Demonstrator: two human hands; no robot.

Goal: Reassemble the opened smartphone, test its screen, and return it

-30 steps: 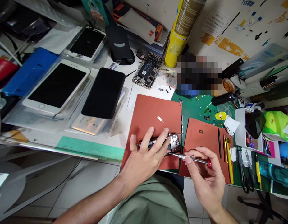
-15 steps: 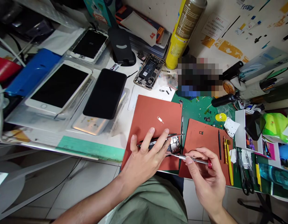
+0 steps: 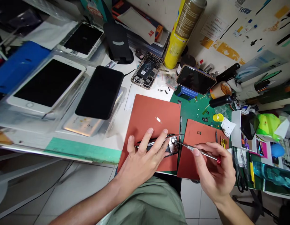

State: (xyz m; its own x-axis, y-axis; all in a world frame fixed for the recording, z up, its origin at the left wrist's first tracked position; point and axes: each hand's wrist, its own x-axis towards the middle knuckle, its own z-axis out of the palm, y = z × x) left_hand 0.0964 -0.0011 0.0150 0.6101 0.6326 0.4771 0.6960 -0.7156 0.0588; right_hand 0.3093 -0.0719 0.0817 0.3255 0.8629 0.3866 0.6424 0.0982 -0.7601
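Note:
An opened phone (image 3: 174, 146) lies on the red-brown mat (image 3: 145, 114), its metal parts and board showing at the right end. My left hand (image 3: 145, 159) lies over it, fingers spread across the top and the thumb side gripping its edge. A thin pointed metal tip (image 3: 179, 135), like that of tweezers, sticks out past those fingers; its other end is hidden. My right hand (image 3: 215, 170) pinches a slim screwdriver (image 3: 197, 151) with a red end cap. The screwdriver's tip is by the phone's right end; I cannot tell whether they touch.
A SIM ejector pin (image 3: 158, 119) lies on the mat above the phone. A small tray piece (image 3: 199, 132) sits on the second mat. Left are a black phone (image 3: 100, 92) and a white phone (image 3: 49, 82). Behind stand an opened phone body (image 3: 147, 70) and a yellow spray can (image 3: 180, 37).
My right hand has shifted right, and the screwdriver tip has moved from beside my left fingers to the phone's right end. My left hand stays on the phone. The view has turned slightly.

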